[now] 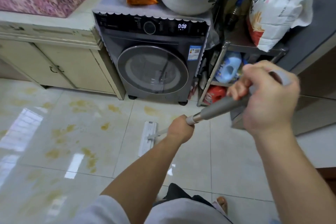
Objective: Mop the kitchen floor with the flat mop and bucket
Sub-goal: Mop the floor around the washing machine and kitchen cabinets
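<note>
Head view — both hands (pixel 261 96) grip flat mop (pixel 147 138); washer (pixel 154 71) reads 0:08.

bright, even light | window glare on floor tiles (pixel 27 129) | right hand (pixel 269 100) motion-blurred | wide-angle edge distortion

Bare forearms, short white sleeves w/ white top, dark shorts, sandal (pixel 222 203) on one foot

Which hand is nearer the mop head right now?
Left. The left hand grips the pole just above the mop head; the right hand holds the grey grip farther up.
</note>
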`<control>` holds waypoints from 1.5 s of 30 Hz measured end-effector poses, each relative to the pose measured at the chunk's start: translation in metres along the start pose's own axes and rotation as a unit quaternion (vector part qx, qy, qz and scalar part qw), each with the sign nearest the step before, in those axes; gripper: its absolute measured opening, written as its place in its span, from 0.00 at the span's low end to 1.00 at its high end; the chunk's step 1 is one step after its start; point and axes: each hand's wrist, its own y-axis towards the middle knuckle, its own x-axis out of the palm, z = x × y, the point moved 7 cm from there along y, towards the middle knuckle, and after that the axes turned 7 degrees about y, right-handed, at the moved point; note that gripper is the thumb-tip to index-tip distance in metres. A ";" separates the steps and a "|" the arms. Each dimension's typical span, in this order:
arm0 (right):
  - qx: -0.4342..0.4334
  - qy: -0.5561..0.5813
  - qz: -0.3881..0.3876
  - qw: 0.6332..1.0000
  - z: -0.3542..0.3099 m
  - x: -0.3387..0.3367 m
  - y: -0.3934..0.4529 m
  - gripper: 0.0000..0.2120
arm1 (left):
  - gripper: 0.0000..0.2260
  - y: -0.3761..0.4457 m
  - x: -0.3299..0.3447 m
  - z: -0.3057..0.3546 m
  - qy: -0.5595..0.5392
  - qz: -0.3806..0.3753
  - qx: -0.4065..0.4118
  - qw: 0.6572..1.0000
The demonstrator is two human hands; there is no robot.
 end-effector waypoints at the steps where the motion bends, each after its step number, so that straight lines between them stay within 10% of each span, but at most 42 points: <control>1: -0.015 -0.014 0.002 1.000 -0.013 -0.016 0.006 0.16 | 0.04 0.000 0.015 0.024 -0.012 -0.010 0.011 1.000; 14: -0.077 -0.075 0.035 0.994 -0.124 -0.191 0.049 0.20 | 0.11 -0.029 0.164 0.227 -0.050 -0.093 0.080 0.991; 30: -0.126 -0.044 0.005 0.991 0.007 -0.059 0.014 0.15 | 0.09 0.058 0.008 0.054 0.112 -0.078 0.070 0.988; 38: 0.002 -0.163 -0.055 0.985 0.157 0.031 -0.055 0.13 | 0.12 0.151 -0.063 -0.094 0.246 -0.080 0.040 0.965; 45: 0.003 -0.115 0.027 0.993 0.148 0.011 0.001 0.13 | 0.09 0.188 -0.055 -0.075 0.202 -0.058 0.023 0.977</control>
